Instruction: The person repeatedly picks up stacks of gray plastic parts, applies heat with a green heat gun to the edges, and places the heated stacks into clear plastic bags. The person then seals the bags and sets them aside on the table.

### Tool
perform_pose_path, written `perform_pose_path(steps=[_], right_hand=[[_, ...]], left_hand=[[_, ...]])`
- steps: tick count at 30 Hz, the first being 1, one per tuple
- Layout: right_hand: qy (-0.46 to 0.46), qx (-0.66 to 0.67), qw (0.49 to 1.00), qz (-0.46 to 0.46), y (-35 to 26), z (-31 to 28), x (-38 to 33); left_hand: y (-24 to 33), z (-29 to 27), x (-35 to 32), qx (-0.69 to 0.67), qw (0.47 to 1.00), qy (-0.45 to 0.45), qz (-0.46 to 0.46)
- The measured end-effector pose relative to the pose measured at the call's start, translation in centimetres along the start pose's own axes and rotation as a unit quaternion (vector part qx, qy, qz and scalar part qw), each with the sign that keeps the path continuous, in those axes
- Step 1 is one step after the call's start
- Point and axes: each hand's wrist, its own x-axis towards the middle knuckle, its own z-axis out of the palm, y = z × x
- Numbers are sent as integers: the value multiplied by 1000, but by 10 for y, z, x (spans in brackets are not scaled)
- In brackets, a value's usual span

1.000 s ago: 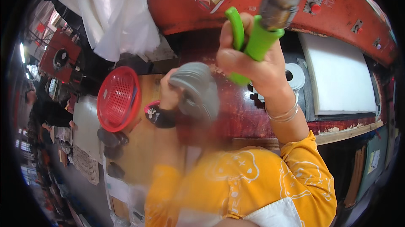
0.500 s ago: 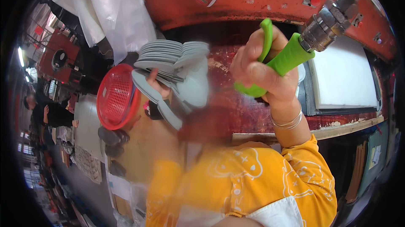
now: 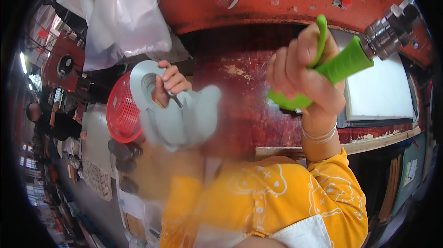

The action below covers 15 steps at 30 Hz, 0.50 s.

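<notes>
My left hand has its fingers curled through a hole in a stack of flat, pale grey cut-out pieces. The stack shows its broad face, and its lower part is smeared by motion. What material the pieces are, I cannot make out. Higher up on the right, my right hand is wrapped round a bright green air blow gun. A metal hose coupling joins the gun's end at the upper right. The gun and the stack are well apart, both above the dark red worktop.
A red plastic basket stands behind the stack on the left. Clear plastic bags hang at the upper left. An orange-red machine beam with a red button spans the back. At right lies a white board. Another person stands far left.
The stack has turned from showing its layered edges to showing its flat face, with my left fingers now over its top. My right hand has moved right with the blow gun.
</notes>
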Motion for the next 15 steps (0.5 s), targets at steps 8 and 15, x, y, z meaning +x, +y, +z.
perform_pose_path(steps=[8, 15], right_hand=[[26, -118, 992, -37, 0, 13, 5], [61, -125, 990, 18, -3, 15, 1]], left_hand=[[-19, 2, 12, 304, 868, 240, 311], [-27, 24, -1, -807, 568, 8, -162]])
